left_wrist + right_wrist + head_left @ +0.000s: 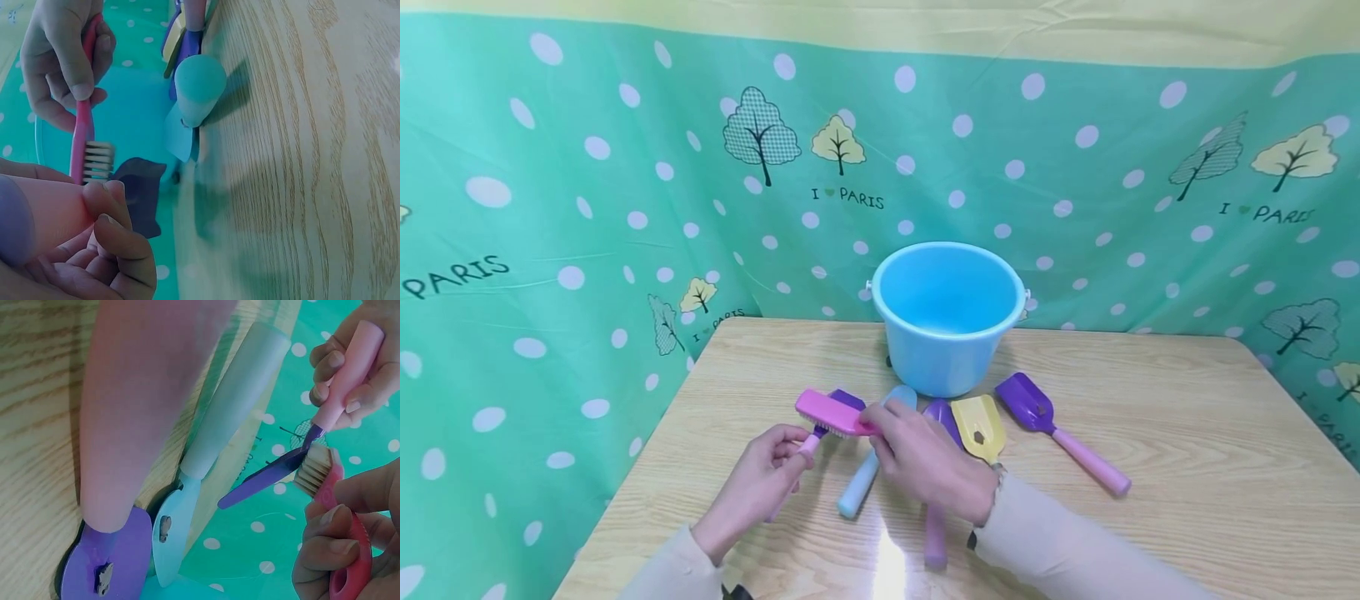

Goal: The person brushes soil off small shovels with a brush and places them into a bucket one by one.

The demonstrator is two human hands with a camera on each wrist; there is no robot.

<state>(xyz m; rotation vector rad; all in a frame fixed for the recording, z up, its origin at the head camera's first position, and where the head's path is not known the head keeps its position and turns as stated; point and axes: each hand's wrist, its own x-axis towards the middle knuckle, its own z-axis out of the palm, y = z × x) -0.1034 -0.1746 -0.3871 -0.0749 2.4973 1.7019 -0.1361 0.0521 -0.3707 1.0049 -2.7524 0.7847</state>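
Fingers of the right hand point(925, 468) pinch a pink brush point(829, 410) in the head view, and those of the left hand point(762, 477) curl round the pink handle of a toy shovel point(847, 398). The brush lies across this shovel, hiding part of its purple blade. On the tabletop point(1195, 417), the right hand covers part of a blue shovel point(859, 485) and the middle of a purple shovel point(935, 540); a yellow shovel point(979, 423) loses its handle from sight behind wrist and sleeve. A purple-bladed shovel with a pink handle point(1088, 460) lies fully visible to the right. Behind stands a light blue bucket point(946, 362), its underside hidden.

From the left wrist, the held shovel's handle is cut by the left edge, and its blade looks almost black. The bristles face it; shovels at the top overlap, hard to separate.

From the right wrist, the bristles sit at the held shovel's neck, though exact contact is hard to make out. A large, blurred pink handle runs off the top, and the bucket is just a blue patch below.
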